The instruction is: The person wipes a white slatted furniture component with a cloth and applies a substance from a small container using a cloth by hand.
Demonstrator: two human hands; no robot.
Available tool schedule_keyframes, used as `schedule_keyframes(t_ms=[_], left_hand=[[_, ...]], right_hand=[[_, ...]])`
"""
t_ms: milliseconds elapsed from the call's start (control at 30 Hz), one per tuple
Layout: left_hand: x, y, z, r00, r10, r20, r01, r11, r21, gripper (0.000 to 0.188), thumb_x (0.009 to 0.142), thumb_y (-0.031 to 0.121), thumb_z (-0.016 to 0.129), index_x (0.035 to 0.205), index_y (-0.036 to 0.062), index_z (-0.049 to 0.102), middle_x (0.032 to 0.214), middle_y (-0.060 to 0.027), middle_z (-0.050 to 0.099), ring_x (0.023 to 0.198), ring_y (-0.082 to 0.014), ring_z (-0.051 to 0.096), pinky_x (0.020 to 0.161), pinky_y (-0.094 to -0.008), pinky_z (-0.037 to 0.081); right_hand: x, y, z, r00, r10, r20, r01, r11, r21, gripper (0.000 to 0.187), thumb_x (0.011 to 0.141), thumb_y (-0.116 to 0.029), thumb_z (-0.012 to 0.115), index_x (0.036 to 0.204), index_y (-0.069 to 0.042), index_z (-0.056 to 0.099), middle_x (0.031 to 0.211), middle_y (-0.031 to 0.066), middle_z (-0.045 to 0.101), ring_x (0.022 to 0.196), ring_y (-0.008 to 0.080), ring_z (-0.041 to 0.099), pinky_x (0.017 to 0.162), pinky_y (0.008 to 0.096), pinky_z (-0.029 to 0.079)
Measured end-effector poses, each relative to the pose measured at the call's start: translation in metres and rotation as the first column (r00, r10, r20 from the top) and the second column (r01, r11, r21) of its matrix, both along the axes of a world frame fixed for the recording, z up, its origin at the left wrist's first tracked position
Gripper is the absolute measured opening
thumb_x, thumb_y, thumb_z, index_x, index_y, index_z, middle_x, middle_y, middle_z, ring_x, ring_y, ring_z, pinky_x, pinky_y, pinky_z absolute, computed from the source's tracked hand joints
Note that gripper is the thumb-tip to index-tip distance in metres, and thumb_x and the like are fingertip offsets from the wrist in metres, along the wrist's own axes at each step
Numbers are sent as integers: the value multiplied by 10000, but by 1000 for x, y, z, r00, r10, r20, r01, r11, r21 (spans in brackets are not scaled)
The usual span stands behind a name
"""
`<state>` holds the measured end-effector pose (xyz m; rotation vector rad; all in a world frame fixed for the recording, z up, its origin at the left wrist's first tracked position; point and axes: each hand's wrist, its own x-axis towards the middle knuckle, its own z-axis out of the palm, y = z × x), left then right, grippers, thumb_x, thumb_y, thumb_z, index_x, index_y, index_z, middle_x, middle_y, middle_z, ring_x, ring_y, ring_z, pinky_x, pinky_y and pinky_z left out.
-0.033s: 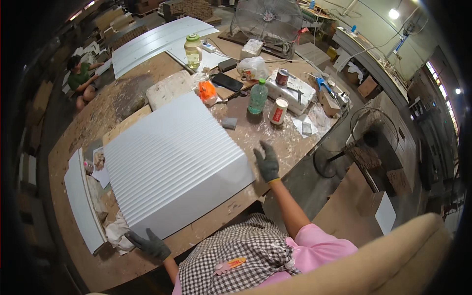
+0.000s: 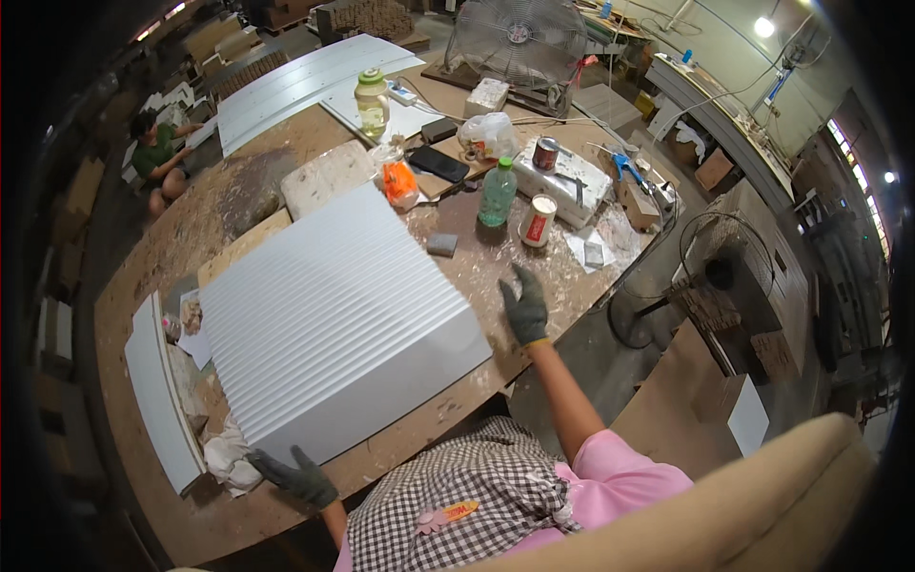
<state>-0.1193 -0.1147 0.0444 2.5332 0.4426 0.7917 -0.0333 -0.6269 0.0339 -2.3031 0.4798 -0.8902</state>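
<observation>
A white ridged panel point(image 2: 343, 296), thick like a box front with a smooth near side, lies on the worktable point(image 2: 448, 400). My left hand point(image 2: 300, 479), in a dark grey glove, is open by the panel's near left corner, thumb raised and fingers stretched out. Whether it touches the near side I cannot tell. My right hand point(image 2: 524, 307), gloved the same way, hovers open off the panel's right end with nothing in it. Beside the left fingertips lies a crumpled white cloth point(image 2: 229, 458). A small grey block point(image 2: 441, 245) sits past the panel's right edge.
Farther back stand a green bottle point(image 2: 497, 195), a white-and-red cup point(image 2: 538, 221), a tin point(image 2: 545, 154), a phone point(image 2: 438, 164) and a jug point(image 2: 372, 103). A narrow white panel point(image 2: 164, 391) lies left. A large fan point(image 2: 518, 43) stands behind; another person point(image 2: 160, 157) sits far left.
My right hand has shifted slightly up and away from the panel's right end. My left hand has moved a touch to the right and remains open.
</observation>
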Motion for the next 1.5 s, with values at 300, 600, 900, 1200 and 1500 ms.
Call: schedule_keyframes(t_ms=[300,600,900,1200,1500], left_hand=[[-22,-185,0,848,-489,-206,526,825,207,696,963,314,591,1551,104,282,1591,-238,252,1464,-433,272,1177,-564,266],[-17,-206,-21,930,-291,-226,349,891,289,702,958,326,590,1547,97,284,1586,-244,257,1465,-452,254,1173,-591,251],[-12,-218,-25,949,-253,-188,298,916,269,658,962,336,568,1520,73,340,1572,-251,285,1450,-473,266,1164,-601,252],[-38,-205,-37,951,-242,-192,289,917,276,651,960,351,571,1512,71,371,1560,-250,315,1440,-472,291,1163,-593,257],[-8,-207,-33,948,-296,-114,317,900,300,610,935,422,572,1393,27,495,1456,-267,424,1329,-490,415,1088,-602,360]], right_hand=[[195,-221,134,998,4,-64,-32,891,-453,497,825,-280,679,1268,-75,583,1217,176,630,1111,375,596,938,460,478],[290,-300,95,700,-256,-666,-27,923,-384,783,793,-609,617,1382,-102,525,1346,234,557,1183,387,609,972,488,507],[244,-369,118,757,-373,-536,167,904,-393,665,801,-553,648,1282,-101,567,1340,239,545,1132,380,636,926,508,528],[255,-325,97,698,-13,-716,-182,964,-195,737,858,-590,604,1384,-76,555,1486,157,490,1275,327,557,1063,417,438],[275,-371,38,828,-150,-540,-155,864,-479,612,888,-546,570,1226,-41,647,1203,242,658,1148,404,610,975,478,473]])
